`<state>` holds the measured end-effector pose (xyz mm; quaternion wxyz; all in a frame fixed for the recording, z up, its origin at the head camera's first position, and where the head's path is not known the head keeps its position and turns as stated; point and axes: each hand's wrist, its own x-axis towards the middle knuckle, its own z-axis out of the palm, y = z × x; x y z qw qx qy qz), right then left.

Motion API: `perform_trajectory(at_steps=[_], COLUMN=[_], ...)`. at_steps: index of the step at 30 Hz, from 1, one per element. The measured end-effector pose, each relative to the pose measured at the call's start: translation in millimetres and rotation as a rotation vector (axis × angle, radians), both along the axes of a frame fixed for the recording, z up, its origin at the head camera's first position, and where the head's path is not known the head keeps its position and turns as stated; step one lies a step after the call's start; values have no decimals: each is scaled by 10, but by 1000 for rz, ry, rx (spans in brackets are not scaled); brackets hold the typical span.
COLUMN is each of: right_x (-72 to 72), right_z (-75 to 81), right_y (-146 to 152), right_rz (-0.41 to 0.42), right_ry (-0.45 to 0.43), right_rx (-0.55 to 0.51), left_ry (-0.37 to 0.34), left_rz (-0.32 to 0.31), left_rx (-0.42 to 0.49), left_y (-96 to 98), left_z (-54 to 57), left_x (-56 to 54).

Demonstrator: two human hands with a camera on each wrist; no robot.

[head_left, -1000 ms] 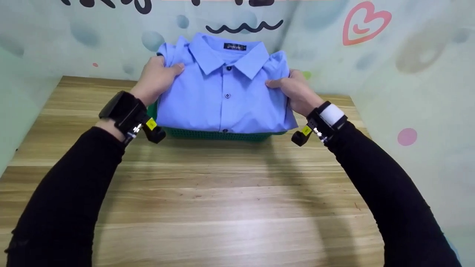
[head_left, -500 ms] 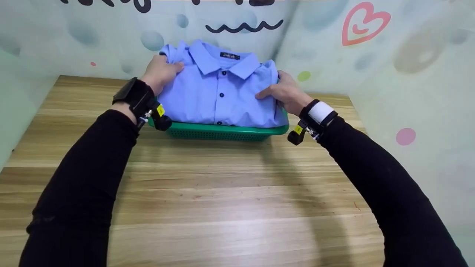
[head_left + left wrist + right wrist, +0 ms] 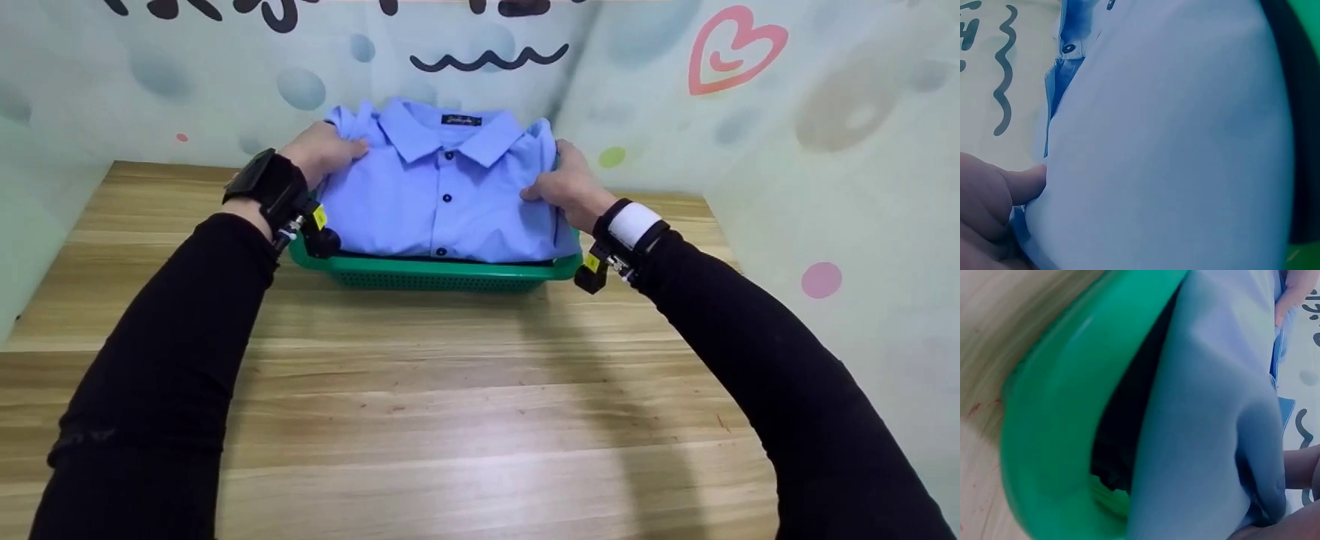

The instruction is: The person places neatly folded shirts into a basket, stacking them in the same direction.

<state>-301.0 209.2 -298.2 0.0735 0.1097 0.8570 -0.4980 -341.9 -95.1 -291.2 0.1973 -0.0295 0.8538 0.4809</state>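
Note:
A folded light blue button-up shirt, collar toward the wall, sits in a green plastic basket. My left hand grips the shirt's left shoulder edge, thumb on top of the cloth. On the other side, my right hand holds the shirt's right edge in the same way. The fingers under the cloth are mostly hidden. In the right wrist view, something dark shows in the gap between the shirt and the basket rim; what it is I cannot tell.
The basket stands at the back of a wood-grain table, close to a printed wall hanging. Side walls border the table. A camera on my left wrist hangs close over the basket's front left corner.
Both hands have lowered the shirt into the basket, the right hand also moving a little left. More of the basket's green front rim shows now. Both hands keep their hold.

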Motion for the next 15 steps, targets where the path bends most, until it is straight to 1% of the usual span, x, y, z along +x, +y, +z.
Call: perform_trajectory(at_steps=[2,4,6,8,11,13,15], right_x=[4,13,29,57,122,178,239], right_z=[-3,-3,9,19,36,36,24], right_y=[7,28,60,109,185,233,274], right_rz=[15,36,51,59,58,47,35], right_ry=[-9,-16,-15,-5,5,23,57], right_rx=[24,26,15,14,33,39,25], left_ry=[-9,-12,-18,-23,-40,-41,-39], left_rz=[-41,-89,-124,-124,-98,-94,-104], left_rx=[-54,-106,-130,-112,-65,-55,-58], left_y=[0,-5,-12,-15,-44,-83,-124], left_z=[-3,14,48,89,147,171,180], left_x=[7,21,45,85,170,236,311])
